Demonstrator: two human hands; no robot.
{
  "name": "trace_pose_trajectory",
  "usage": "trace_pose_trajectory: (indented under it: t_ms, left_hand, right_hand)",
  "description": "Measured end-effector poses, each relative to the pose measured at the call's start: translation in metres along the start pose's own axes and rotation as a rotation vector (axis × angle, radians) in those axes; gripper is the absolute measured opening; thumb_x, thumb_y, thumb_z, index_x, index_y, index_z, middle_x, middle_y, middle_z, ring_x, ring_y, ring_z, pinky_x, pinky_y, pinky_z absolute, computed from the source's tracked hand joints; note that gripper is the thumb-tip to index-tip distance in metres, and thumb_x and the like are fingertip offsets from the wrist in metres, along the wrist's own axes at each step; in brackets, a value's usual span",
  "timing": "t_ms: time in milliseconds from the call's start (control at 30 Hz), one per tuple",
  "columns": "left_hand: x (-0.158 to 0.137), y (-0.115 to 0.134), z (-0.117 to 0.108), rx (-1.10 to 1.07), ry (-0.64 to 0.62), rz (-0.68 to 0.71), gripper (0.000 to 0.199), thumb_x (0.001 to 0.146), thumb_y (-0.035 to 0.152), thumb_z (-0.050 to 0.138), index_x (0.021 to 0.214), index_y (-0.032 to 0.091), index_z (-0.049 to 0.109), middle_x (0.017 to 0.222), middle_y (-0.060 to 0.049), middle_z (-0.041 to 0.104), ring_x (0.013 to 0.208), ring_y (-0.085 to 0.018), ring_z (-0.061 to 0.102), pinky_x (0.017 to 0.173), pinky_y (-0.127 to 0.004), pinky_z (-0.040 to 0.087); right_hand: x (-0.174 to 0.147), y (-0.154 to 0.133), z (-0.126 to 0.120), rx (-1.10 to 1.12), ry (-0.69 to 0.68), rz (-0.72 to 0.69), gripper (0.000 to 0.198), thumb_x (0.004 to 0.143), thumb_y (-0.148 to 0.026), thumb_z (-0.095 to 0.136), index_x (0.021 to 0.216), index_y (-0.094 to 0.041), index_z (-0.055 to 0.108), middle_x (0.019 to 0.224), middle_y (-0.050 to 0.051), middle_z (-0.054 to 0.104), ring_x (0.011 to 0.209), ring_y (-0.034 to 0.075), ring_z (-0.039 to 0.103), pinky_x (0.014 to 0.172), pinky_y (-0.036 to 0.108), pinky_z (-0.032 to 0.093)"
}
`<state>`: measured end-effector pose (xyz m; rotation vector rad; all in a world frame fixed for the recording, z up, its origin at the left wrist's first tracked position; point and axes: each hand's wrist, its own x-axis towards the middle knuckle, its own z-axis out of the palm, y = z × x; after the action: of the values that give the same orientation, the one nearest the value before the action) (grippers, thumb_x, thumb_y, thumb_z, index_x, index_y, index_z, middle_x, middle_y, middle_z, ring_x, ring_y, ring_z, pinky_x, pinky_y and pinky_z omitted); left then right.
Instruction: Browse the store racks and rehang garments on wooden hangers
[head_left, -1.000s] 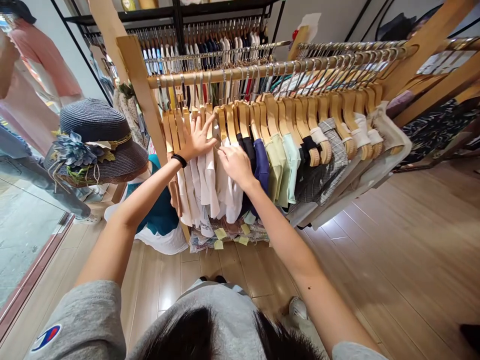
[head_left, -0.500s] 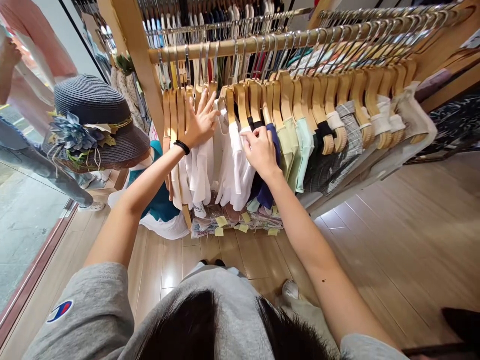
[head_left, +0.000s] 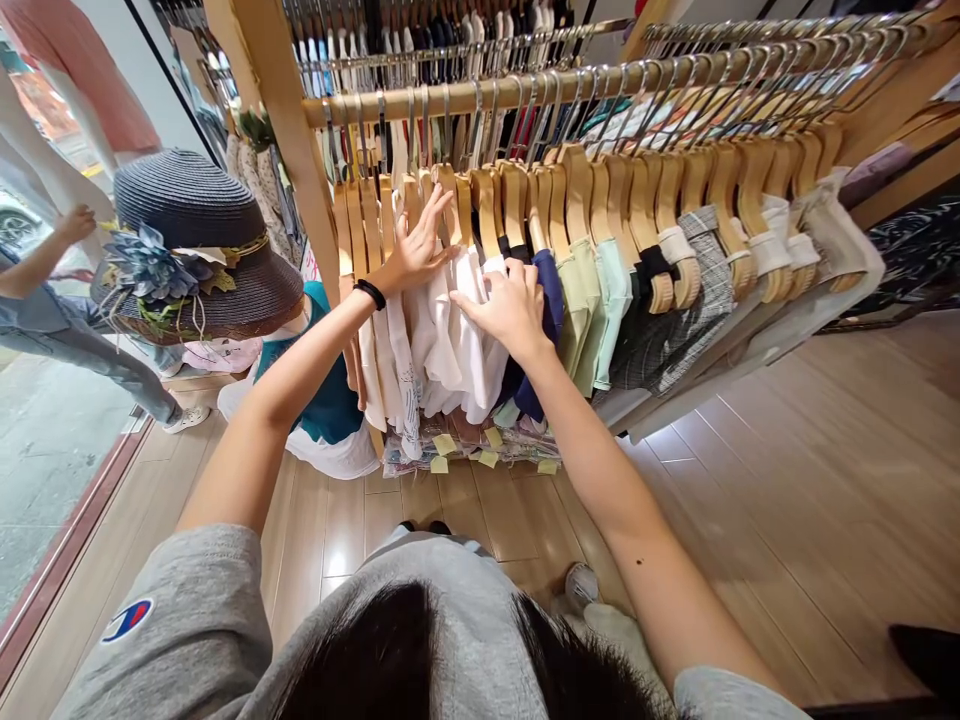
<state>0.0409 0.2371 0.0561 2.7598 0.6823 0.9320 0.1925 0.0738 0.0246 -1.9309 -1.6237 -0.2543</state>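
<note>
My left hand (head_left: 417, 245), with a black band at the wrist, is open with fingers spread against the wooden hangers and pale garments at the rack's left part. Just right of it, my right hand (head_left: 510, 305) is open too, thumb apart and fingers bent over a white garment (head_left: 469, 345). Wooden hangers (head_left: 574, 185) hang from a wooden rail (head_left: 480, 97). Beside my right hand are a navy garment (head_left: 550, 300), a light green one (head_left: 577, 300) and a mint one (head_left: 613, 290). My right fingertips are partly hidden by the hand.
At the left stands a figure in a dark straw hat (head_left: 187, 220) with a blue flower and a teal top (head_left: 319, 375). Bagged clothes with yellow labels (head_left: 444, 444) lie under the rack. A passer-by (head_left: 45, 290) is outside, beyond the doorway edge. Wooden flooring (head_left: 810, 450) extends right.
My left hand has slid right, and the pale garments beside it have shifted and bunched toward the right. My right hand's thumb has spread out to the left over the white garment.
</note>
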Motion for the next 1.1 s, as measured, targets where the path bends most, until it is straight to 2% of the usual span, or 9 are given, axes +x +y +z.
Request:
trace_pose_trajectory:
  t_ms: [133, 300, 433, 600, 700, 800, 867, 1000, 1100]
  left_hand:
    - [-0.003, -0.008, -0.012, 0.012, -0.077, 0.024, 0.079, 0.097, 0.057, 0.045, 0.165, 0.028, 0.017, 0.172, -0.010, 0.019, 0.159, -0.031, 0.016, 0.128, -0.054, -0.006]
    - [-0.009, -0.008, -0.028, 0.019, -0.134, 0.045, 0.070, 0.097, 0.048, 0.045, 0.162, 0.029, 0.029, 0.171, -0.006, 0.024, 0.159, -0.030, 0.020, 0.129, -0.052, -0.006]
    - [-0.010, 0.000, -0.030, 0.033, -0.130, 0.004, 0.066, 0.098, 0.051, 0.042, 0.161, 0.031, 0.034, 0.171, -0.005, 0.024, 0.159, -0.031, 0.018, 0.128, -0.056, -0.008]
    - [0.002, 0.027, -0.017, 0.060, -0.093, -0.172, 0.068, 0.097, 0.068, 0.038, 0.159, 0.039, 0.037, 0.172, 0.000, 0.019, 0.159, -0.037, 0.012, 0.123, -0.064, -0.012]
    - [0.014, 0.052, -0.003, 0.069, -0.054, -0.306, 0.086, 0.089, 0.078, 0.045, 0.163, 0.037, 0.027, 0.173, -0.003, 0.015, 0.158, -0.043, 0.004, 0.121, -0.070, -0.013]
    - [0.021, 0.070, 0.013, 0.114, -0.044, -0.399, 0.108, 0.081, 0.077, 0.060, 0.167, 0.031, 0.014, 0.174, -0.007, 0.006, 0.157, -0.047, -0.002, 0.121, -0.071, -0.014]
    - [0.022, 0.071, 0.020, 0.143, -0.040, -0.408, 0.114, 0.079, 0.071, 0.067, 0.168, 0.028, 0.011, 0.174, -0.008, 0.003, 0.157, -0.047, -0.006, 0.121, -0.070, -0.015]
    - [0.021, 0.055, 0.026, 0.157, -0.005, -0.364, 0.120, 0.070, 0.055, 0.080, 0.167, 0.025, 0.016, 0.174, -0.007, 0.005, 0.155, -0.048, -0.015, 0.120, -0.073, -0.017]
    - [0.018, 0.039, 0.027, 0.105, -0.002, -0.335, 0.117, 0.070, 0.050, 0.079, 0.167, 0.022, 0.019, 0.173, -0.007, 0.009, 0.153, -0.053, -0.018, 0.116, -0.078, -0.019]
  right_hand:
    - [0.005, 0.011, 0.003, 0.029, 0.018, -0.019, 0.053, 0.099, -0.058, 0.046, 0.109, -0.013, 0.072, 0.133, 0.024, 0.054, 0.125, 0.045, 0.046, 0.100, 0.065, 0.044]
    - [0.008, 0.017, 0.001, 0.026, -0.013, -0.015, 0.048, 0.102, -0.050, 0.043, 0.106, -0.011, 0.071, 0.135, 0.025, 0.052, 0.126, 0.045, 0.045, 0.101, 0.066, 0.044]
    - [0.007, 0.012, -0.005, -0.006, -0.084, 0.031, 0.042, 0.101, -0.040, 0.045, 0.112, -0.008, 0.070, 0.141, 0.026, 0.048, 0.131, 0.045, 0.041, 0.105, 0.064, 0.042]
    - [0.005, 0.012, -0.010, 0.031, -0.107, 0.039, 0.047, 0.104, -0.046, 0.041, 0.119, -0.013, 0.071, 0.146, 0.021, 0.046, 0.137, 0.045, 0.036, 0.110, 0.065, 0.036]
    - [0.004, 0.017, -0.013, 0.054, -0.145, 0.063, 0.048, 0.107, -0.036, 0.031, 0.121, -0.020, 0.074, 0.154, 0.016, 0.041, 0.143, 0.041, 0.031, 0.115, 0.064, 0.030]
    - [0.002, 0.021, -0.017, 0.062, -0.201, 0.027, 0.039, 0.102, -0.029, 0.041, 0.125, -0.026, 0.073, 0.156, 0.013, 0.039, 0.145, 0.039, 0.028, 0.116, 0.062, 0.030]
    - [0.002, 0.025, -0.019, 0.065, -0.178, -0.018, 0.038, 0.096, -0.026, 0.050, 0.128, -0.025, 0.070, 0.152, 0.013, 0.044, 0.142, 0.039, 0.033, 0.113, 0.059, 0.034]
    - [0.005, 0.031, -0.018, 0.110, -0.086, -0.101, 0.050, 0.086, -0.019, 0.053, 0.136, -0.020, 0.060, 0.139, 0.013, 0.058, 0.128, 0.036, 0.047, 0.110, 0.054, 0.040]
    - [0.010, 0.036, -0.013, 0.126, -0.069, -0.110, 0.062, 0.082, -0.016, 0.053, 0.144, -0.015, 0.052, 0.142, 0.014, 0.057, 0.127, 0.035, 0.049, 0.112, 0.051, 0.040]
